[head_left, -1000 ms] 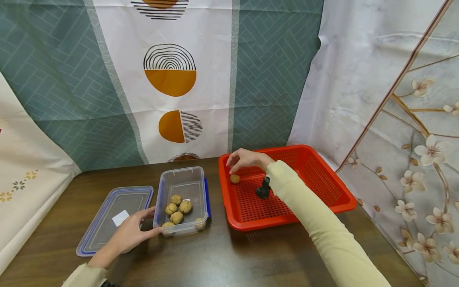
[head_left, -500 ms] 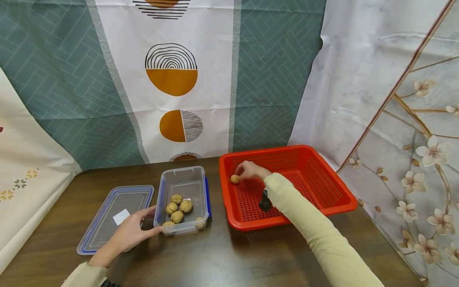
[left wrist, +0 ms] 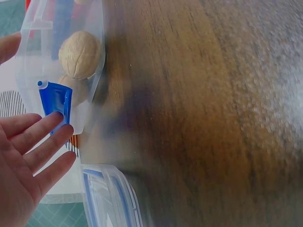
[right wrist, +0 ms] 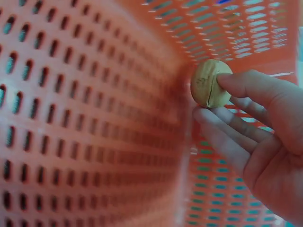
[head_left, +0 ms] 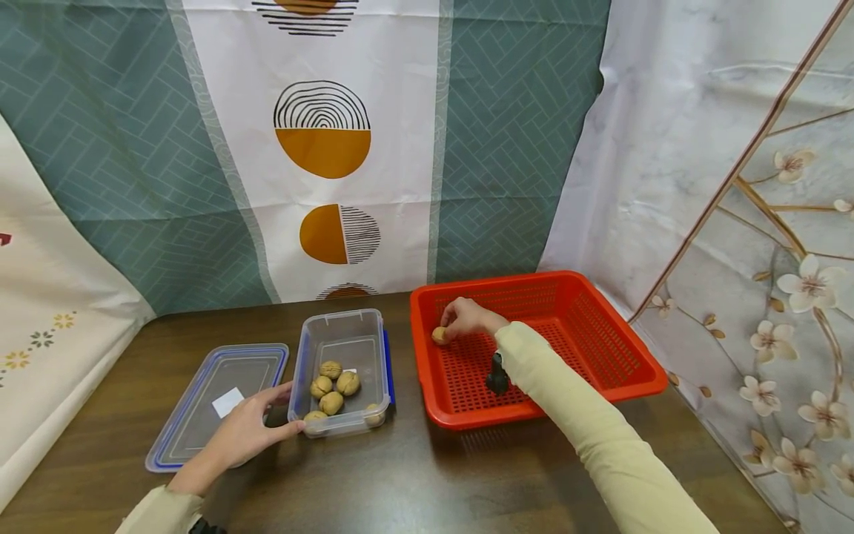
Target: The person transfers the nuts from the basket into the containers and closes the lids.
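We see a dark wooden tabletop [head_left: 400,482]. On it lie a flat clear lid [head_left: 216,404] with a blue rim at the left, a clear plastic box [head_left: 342,371] just beside it, and a red perforated basket [head_left: 620,348] at the right.

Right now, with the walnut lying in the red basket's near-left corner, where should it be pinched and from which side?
Pinch the walnut across its round middle, thumb on one face and fingers on the other, as the right hand does. Come from above and the basket's open centre: the walls close off the left side. The shell is small and smooth, so fingertips suffice.
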`<state>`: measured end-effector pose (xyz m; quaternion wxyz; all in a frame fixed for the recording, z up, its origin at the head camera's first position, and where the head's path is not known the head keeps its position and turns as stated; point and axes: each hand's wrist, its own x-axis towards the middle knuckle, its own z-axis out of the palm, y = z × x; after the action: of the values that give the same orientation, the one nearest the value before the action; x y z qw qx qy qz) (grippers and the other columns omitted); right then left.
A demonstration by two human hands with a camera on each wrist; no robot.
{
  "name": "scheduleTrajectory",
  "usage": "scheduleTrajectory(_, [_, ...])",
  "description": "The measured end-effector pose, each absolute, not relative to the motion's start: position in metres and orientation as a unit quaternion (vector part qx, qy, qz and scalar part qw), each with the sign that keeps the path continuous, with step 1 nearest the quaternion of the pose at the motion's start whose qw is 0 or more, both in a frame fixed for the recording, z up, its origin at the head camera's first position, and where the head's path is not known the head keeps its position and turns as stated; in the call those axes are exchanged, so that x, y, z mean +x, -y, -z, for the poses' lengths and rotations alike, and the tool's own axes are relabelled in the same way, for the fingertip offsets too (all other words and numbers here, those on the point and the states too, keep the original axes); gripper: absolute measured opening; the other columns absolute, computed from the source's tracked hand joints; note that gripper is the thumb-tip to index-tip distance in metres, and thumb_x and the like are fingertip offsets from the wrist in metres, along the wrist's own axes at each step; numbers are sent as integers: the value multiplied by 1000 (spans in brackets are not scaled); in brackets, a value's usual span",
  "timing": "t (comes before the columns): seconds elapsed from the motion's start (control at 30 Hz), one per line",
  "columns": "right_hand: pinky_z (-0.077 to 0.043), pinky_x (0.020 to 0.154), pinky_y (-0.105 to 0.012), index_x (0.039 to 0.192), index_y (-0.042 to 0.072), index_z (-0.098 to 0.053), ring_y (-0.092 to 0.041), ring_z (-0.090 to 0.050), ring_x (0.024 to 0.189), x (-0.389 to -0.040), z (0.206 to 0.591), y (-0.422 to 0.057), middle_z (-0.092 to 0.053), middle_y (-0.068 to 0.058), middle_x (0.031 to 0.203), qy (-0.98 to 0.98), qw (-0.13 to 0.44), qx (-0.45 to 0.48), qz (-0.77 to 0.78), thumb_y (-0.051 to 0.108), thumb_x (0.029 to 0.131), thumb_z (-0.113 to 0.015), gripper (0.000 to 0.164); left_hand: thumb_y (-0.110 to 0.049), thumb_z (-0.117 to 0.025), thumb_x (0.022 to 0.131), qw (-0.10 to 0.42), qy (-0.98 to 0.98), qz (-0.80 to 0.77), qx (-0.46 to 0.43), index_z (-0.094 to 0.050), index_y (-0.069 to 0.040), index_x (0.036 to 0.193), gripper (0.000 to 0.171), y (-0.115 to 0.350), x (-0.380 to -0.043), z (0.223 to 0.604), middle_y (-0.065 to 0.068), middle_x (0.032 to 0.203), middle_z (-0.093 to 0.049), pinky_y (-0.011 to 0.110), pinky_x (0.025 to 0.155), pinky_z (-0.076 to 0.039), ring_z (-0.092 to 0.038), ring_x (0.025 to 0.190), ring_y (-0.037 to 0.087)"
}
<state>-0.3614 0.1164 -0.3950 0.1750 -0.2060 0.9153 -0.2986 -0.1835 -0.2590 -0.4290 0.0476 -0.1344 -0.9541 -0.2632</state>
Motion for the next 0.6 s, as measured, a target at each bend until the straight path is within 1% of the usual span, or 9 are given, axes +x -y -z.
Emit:
scheduleTrajectory(0.1, [-54, 68, -29, 94, -1, -66, -16, -59, 71, -361, 376, -121, -65, -11, 92, -911, 179, -214, 303, 4, 79, -63, 16, -45, -68, 76, 46, 953, 266, -136, -48, 2, 129, 74, 258, -184, 429, 12, 111, -63, 45, 83, -49, -60, 100, 28])
scheduleTrajectory(0.2, [-55, 74, -36, 97, -2, -65, -26, -64, 78, -361, 348, -123, -66, -13, 95, -908, 178, -222, 307, 3, 81, -62, 17, -45, -68, 76, 46, 952, 268, -138, -48, 3, 129, 74, 258, -184, 429, 12, 110, -63, 46, 83, -49, -60, 100, 29])
scheduleTrajectory(0.33, [-54, 77, -39, 98, -2, -65, -31, -63, 85, -360, 310, -117, -67, -13, 95, -903, 163, -238, 318, 5, 81, -63, 19, -45, -68, 76, 49, 952, 267, -141, -48, 3, 128, 74, 259, -184, 429, 12, 109, -63, 46, 82, -49, -59, 100, 29])
scheduleTrajectory(0.37, [-53, 77, -38, 99, -2, -65, -30, -63, 86, -359, 302, -114, -67, -13, 96, -901, 159, -243, 323, 5, 81, -63, 19, -45, -68, 76, 50, 952, 266, -141, -48, 3, 128, 74, 259, -184, 429, 12, 109, -63, 46, 82, -49, -59, 100, 29])
scheduleTrajectory(0.47, [-54, 77, -35, 100, -2, -66, -22, -63, 83, -357, 285, -96, -67, -13, 97, -890, 146, -268, 338, 7, 81, -64, 20, -45, -69, 76, 50, 953, 266, -140, -48, 3, 128, 74, 259, -184, 429, 11, 108, -63, 46, 82, -49, -60, 100, 28])
scheduleTrajectory(0.57, [-54, 75, -32, 100, -2, -66, -13, -62, 77, -354, 285, -70, -68, -15, 96, -878, 144, -285, 357, 6, 80, -65, 22, -45, -68, 76, 48, 953, 266, -139, -48, 3, 129, 75, 259, -184, 430, 11, 109, -63, 45, 82, -49, -60, 99, 28])
scheduleTrajectory(0.6, [-54, 75, -32, 99, -3, -66, -12, -61, 75, -353, 288, -60, -68, -15, 95, -874, 146, -290, 362, 5, 79, -65, 22, -46, -68, 76, 48, 953, 266, -140, -47, 3, 129, 75, 259, -184, 430, 11, 109, -63, 45, 83, -49, -60, 99, 28])
